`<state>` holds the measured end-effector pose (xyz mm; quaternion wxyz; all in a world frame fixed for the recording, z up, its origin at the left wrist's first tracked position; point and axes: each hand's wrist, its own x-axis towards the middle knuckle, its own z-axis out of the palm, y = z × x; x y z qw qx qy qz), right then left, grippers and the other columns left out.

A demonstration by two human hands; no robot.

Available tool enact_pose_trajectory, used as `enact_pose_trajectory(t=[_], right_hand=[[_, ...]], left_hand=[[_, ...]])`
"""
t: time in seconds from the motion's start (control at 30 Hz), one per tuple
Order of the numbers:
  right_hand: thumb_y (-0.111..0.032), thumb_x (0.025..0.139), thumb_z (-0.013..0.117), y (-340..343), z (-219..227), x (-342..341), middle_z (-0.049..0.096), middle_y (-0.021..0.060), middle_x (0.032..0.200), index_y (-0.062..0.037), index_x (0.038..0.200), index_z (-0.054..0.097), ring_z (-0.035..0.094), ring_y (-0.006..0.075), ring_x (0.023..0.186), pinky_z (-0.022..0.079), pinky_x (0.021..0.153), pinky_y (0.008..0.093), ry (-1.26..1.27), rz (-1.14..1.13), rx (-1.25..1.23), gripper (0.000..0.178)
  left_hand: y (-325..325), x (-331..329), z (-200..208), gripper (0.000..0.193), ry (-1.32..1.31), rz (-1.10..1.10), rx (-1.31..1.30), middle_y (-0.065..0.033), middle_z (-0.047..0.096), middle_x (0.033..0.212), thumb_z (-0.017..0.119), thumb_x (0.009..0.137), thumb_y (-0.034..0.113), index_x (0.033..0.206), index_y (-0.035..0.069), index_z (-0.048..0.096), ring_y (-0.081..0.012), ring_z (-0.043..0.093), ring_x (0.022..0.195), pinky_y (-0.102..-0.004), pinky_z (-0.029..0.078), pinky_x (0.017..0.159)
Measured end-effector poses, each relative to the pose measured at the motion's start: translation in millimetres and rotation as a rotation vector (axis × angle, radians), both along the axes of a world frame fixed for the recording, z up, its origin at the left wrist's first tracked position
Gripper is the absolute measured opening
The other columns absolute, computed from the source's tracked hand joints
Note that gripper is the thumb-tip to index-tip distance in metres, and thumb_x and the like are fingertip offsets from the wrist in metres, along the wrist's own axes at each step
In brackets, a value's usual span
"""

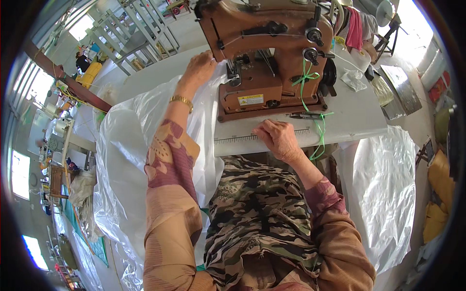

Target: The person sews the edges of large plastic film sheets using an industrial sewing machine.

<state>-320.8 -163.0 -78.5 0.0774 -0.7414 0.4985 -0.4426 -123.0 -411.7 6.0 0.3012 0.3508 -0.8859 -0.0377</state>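
Note:
A brown sewing machine [262,77] stands on a pale worktable [359,127] in front of me. White translucent plastic sheeting [131,140] runs from its needle area over the table's left side and hangs down. My left hand [198,72], with a gold watch [181,102] at the wrist, is closed on the sheeting's edge just left of the presser foot. Some of its fingertips are hidden. My right hand [278,139] rests in a loose fist at the table's front edge, over the printed ruler [237,138]. I see nothing held in it.
Small dark snips [306,116] lie by the machine base, beside a green ribbon [318,140]. More plastic sheeting [383,194] hangs at the right. A crumpled white scrap [354,79] sits on the table's right side. Grey metal frames [131,39] stand behind at the left.

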Motion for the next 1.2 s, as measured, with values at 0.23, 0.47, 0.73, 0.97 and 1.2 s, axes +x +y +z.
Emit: enact_pose_trajectory(t=[0.23,0.47,0.73,0.97,1.2], right_hand=[[-0.028,0.093,0.064,0.3,-3.0,-3.9,0.059,0.011,0.071,-0.0047,0.078,0.056,0.061,0.0351,0.067,0.048,0.059,0.0439,0.0,-0.041,0.022,0.028],[-0.028,0.09,0.068,-5.5,-2.5,3.1,0.061,0.0151,0.072,-0.0048,0.078,0.055,0.062,0.0385,0.069,0.047,0.059,0.0462,-0.028,-0.04,0.029,0.028],[-0.011,0.09,0.064,25.8,-21.6,14.1,0.066,0.0144,0.078,-0.002,0.088,0.064,0.066,0.0337,0.069,0.051,0.061,0.0369,-0.187,0.008,0.013,0.009],[-0.017,0.097,0.064,73.8,-65.7,128.5,0.061,0.0004,0.093,0.0018,0.108,0.06,0.056,0.0073,0.085,0.046,0.078,0.0216,-0.86,0.267,0.519,0.022],[-0.022,0.097,0.065,85.9,-125.8,191.0,0.058,0.001,0.093,-0.0002,0.104,0.056,0.054,0.0075,0.086,0.046,0.08,0.0224,-1.027,0.197,0.633,0.025]], left_hand=[[6.3,24.5,19.4,0.032,-0.115,-0.023,0.253,-0.0154,0.066,0.067,0.063,0.091,0.028,0.079,0.0,0.07,-0.0321,0.057,0.06,-0.0402,0.046,0.063],[45.0,70.3,10.1,0.027,-0.129,0.068,-0.214,-0.0159,0.069,0.113,0.063,0.091,0.015,0.115,0.005,0.067,-0.0346,0.064,0.103,-0.0384,0.05,0.089],[228.6,119.7,0.3,0.022,0.351,0.276,-0.116,-0.0129,0.069,0.104,0.063,0.093,0.008,0.113,-0.001,0.066,-0.0238,0.066,0.095,-0.0324,0.051,0.084],[374.3,148.2,-149.8,0.042,0.479,0.601,0.388,-0.0132,0.064,0.113,0.072,0.087,0.016,0.125,0.001,0.058,-0.0195,0.063,0.099,-0.0336,0.051,0.08],[374.5,153.4,-235.2,0.06,0.578,0.641,0.414,-0.0182,0.044,0.144,0.063,0.09,0.008,0.144,0.004,0.038,-0.036,0.046,0.132,-0.042,0.042,0.104]])
